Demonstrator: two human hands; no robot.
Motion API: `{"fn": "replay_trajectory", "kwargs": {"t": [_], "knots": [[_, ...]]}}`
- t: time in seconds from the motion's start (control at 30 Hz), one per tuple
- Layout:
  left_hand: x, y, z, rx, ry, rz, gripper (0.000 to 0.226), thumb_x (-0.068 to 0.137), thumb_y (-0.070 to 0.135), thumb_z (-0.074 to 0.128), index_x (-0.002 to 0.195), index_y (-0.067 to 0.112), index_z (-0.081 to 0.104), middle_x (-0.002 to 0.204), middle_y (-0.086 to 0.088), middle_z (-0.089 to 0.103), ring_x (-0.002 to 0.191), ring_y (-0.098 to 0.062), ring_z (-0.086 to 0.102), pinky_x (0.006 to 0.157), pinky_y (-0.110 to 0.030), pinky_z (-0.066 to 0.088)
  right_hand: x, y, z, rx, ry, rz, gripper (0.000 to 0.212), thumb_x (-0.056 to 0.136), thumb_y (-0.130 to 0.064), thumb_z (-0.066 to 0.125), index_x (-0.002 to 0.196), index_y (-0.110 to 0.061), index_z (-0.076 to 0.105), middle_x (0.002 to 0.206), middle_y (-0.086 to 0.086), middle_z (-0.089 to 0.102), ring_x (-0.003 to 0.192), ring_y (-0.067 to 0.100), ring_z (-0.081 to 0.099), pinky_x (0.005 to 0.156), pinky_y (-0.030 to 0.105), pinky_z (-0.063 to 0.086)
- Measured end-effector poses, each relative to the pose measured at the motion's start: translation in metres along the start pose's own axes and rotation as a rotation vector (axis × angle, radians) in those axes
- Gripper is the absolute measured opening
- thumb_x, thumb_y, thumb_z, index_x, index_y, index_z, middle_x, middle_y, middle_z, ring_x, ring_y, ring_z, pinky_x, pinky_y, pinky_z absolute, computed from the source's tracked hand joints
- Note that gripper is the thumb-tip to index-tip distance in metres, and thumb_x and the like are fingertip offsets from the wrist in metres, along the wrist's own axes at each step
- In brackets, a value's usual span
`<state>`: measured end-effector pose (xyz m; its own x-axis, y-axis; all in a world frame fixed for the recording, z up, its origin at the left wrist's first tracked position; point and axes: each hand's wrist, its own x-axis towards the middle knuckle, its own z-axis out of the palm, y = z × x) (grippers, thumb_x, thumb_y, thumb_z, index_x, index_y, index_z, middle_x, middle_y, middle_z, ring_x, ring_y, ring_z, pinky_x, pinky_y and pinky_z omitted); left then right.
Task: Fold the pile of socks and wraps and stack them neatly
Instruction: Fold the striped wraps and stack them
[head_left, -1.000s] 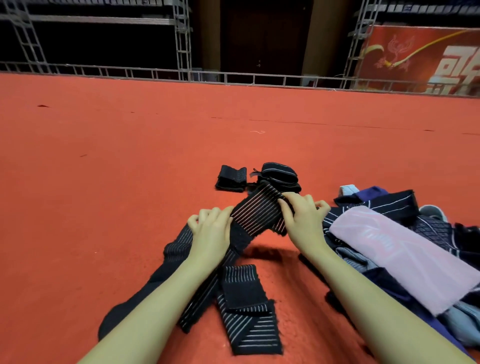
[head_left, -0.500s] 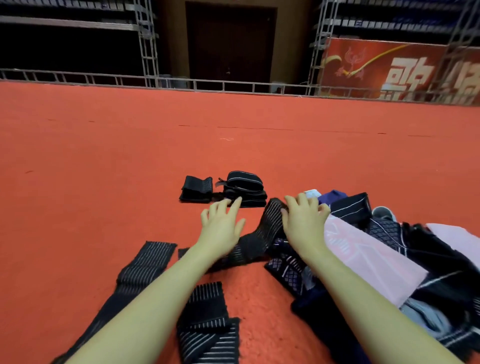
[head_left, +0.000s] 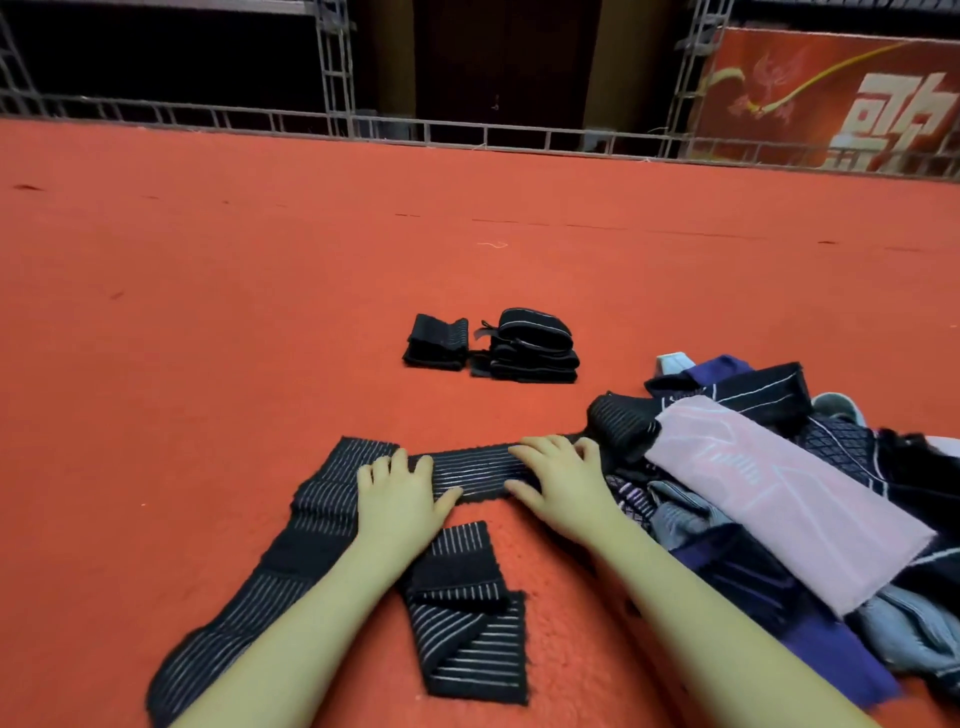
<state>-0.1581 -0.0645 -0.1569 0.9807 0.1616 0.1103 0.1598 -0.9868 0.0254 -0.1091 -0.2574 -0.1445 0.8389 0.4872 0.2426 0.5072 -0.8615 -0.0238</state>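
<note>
We see a long black striped wrap (head_left: 470, 470) lying flat on the red carpet (head_left: 208, 312). The left hand (head_left: 397, 493) lies on it with flat, loose fingers, holding nothing. A folded striped piece (head_left: 467, 613) sits just below that hand. The right hand (head_left: 563, 483) presses flat on the wrap too, fingers straight. Farther back sit two folded black stacks (head_left: 493, 351). On the right is the messy pile of socks (head_left: 779, 493) with a pink cloth (head_left: 769, 488) on top.
</note>
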Motion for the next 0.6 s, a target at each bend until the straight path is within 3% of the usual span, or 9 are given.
{"fn": "replay_trajectory", "kwargs": {"t": [0.1,0.27,0.33,0.4,0.47,0.6], "knots": [[-0.006,-0.001,0.004,0.051,0.043,-0.063,0.062,0.095,0.061,0.03,0.14,0.02,0.04,0.14,-0.011,0.043,0.128,-0.032,0.038,0.107,-0.045,0.022,0.0,-0.009,0.016,0.051,-0.118,0.039,0.053,0.096,-0.054,0.04,0.143,-0.03,0.039,0.153,-0.009,0.031,0.141,0.012,0.022,0.107,0.042,0.009],[-0.011,0.004,0.013,-0.025,0.079,-0.132,0.057,0.096,0.054,0.035,0.142,0.02,0.04,0.139,-0.016,0.047,0.132,-0.036,0.035,0.108,-0.05,0.018,-0.001,-0.012,0.033,0.024,-0.044,0.063,0.047,0.097,-0.055,0.036,0.138,-0.033,0.047,0.149,-0.012,0.038,0.14,0.013,0.028,0.102,0.04,0.006],[-0.011,0.006,0.014,-0.066,0.118,-0.074,0.051,0.097,0.047,0.039,0.141,0.021,0.042,0.132,-0.011,0.053,0.128,-0.033,0.04,0.107,-0.049,0.019,-0.004,-0.017,0.034,0.037,0.038,0.069,0.046,0.093,-0.053,0.037,0.124,-0.03,0.062,0.136,-0.007,0.055,0.129,0.019,0.047,0.096,0.039,0.011],[-0.009,0.007,0.012,-0.119,0.132,-0.066,0.049,0.098,0.044,0.039,0.142,0.023,0.037,0.129,-0.008,0.052,0.123,-0.029,0.041,0.105,-0.044,0.018,-0.006,-0.022,0.033,0.036,0.107,0.074,0.044,0.086,-0.051,0.039,0.099,-0.029,0.075,0.11,-0.004,0.071,0.102,0.022,0.066,0.086,0.036,0.02],[-0.008,0.005,0.012,-0.2,0.17,-0.062,0.045,0.099,0.038,0.042,0.142,0.023,0.038,0.122,-0.005,0.053,0.117,-0.026,0.043,0.101,-0.04,0.016,-0.008,-0.022,0.033,0.014,0.127,0.091,0.042,0.084,-0.048,0.039,0.086,-0.031,0.076,0.096,-0.007,0.073,0.087,0.019,0.069,0.08,0.034,0.022],[-0.003,-0.002,0.021,-0.374,0.296,-0.056,0.039,0.09,0.009,0.058,0.129,0.011,0.057,0.099,-0.007,0.063,0.1,-0.03,0.053,0.094,-0.041,0.019,-0.009,-0.022,0.034,0.04,0.157,0.074,0.039,0.085,-0.044,0.04,0.085,-0.028,0.075,0.093,-0.009,0.072,0.083,0.017,0.066,0.08,0.034,0.023]]}}
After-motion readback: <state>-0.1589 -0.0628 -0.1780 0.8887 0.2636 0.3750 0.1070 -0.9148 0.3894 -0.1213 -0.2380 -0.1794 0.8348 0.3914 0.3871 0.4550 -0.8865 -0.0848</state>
